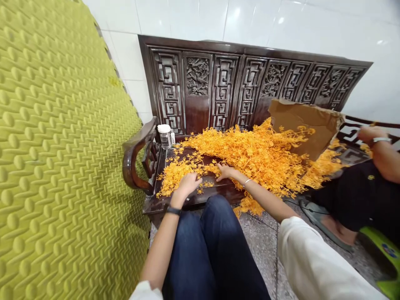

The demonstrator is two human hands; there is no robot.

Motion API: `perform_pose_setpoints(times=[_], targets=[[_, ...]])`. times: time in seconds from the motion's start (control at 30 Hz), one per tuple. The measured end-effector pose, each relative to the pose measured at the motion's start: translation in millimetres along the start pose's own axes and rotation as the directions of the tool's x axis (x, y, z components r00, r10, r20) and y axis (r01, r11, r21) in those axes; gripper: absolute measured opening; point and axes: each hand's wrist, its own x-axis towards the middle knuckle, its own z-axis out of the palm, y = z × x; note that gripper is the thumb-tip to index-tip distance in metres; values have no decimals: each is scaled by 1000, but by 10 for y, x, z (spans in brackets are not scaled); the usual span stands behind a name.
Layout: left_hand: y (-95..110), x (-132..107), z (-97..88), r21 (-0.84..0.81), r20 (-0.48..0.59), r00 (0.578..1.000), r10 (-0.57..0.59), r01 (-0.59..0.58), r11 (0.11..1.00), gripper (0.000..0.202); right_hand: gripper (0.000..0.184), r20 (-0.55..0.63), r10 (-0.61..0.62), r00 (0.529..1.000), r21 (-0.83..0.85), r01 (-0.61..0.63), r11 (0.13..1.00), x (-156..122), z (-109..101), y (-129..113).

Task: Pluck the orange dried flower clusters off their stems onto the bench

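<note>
My left hand [188, 183] is closed at the edge of a small pile of orange artificial flower sprigs [173, 176] on the dark wooden bench seat [215, 191]. Its fingers curl over sprigs at the pile's right side, and their tips are partly hidden. To the right, my right hand [226, 171] reaches over the seat with thumb and fingers apart, its fingertips touching or nearly touching loose sprigs. Beside it spreads a large heap of orange artificial flowers [250, 150], which spills over the bench's front edge.
A clear jar with white lid [164, 136] stands by the curved armrest [129, 166]. Torn cardboard [308, 125] leans on the heap. At right, another person's hand [370, 134] is near a few sprigs, above a green stool [383, 254]. Yellow foam matting [62, 158] stands at left.
</note>
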Motion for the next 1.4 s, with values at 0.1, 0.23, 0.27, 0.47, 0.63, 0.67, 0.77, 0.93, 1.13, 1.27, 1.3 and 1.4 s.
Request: perform_pose_setpoints(times=[0.1, 0.23, 0.27, 0.47, 0.63, 0.67, 0.77, 0.93, 1.13, 1.27, 1.3, 1.4], targets=[[146, 419, 73, 52, 173, 985, -13, 4, 999, 41, 54, -117, 77, 990, -35, -82, 996, -25, 129, -68], [211, 698, 213, 119, 248, 966, -75, 46, 992, 72, 34, -287, 125, 950, 6, -128, 992, 8, -133, 99], [219, 740, 246, 135, 251, 964, -86, 53, 989, 77, 35, -332, 136, 934, 23, -136, 990, 10, -227, 164], [242, 831, 479, 179, 191, 982, -7, -28, 984, 83, 40, -547, 178, 818, 77, -162, 984, -96, -552, 416], [212, 744, 664, 211, 93, 990, 109, -127, 969, 75, 36, -721, 162, 674, 145, -82, 986, -89, -688, 460], [191, 734, 688, 223, 80, 991, 107, -123, 967, 74, 36, -748, 183, 639, 185, -63, 981, -68, -728, 472], [85, 739, 736, 251, 25, 996, 81, -85, 964, 72, 33, -789, 253, 560, 306, 1, 952, -10, -850, 512], [-129, 800, 776, 294, -72, 996, 44, -21, 955, 67, 28, -818, 294, 494, 408, 139, 902, -25, -982, 518], [-214, 778, 735, 299, -54, 998, 36, -18, 954, 62, 26, -860, 322, 395, 413, 168, 895, -71, -1147, 530], [-213, 735, 722, 270, -28, 994, 108, -96, 958, 57, 24, -904, 309, 295, 359, 133, 924, -18, -1356, 562], [-216, 730, 727, 266, -27, 992, 124, -113, 957, 56, 24, -910, 306, 281, 351, 127, 927, -2, -1423, 556], [-226, 731, 744, 249, -13, 992, 124, -117, 961, 55, 22, -906, 331, 263, 370, 117, 921, 26, -1658, 508]])
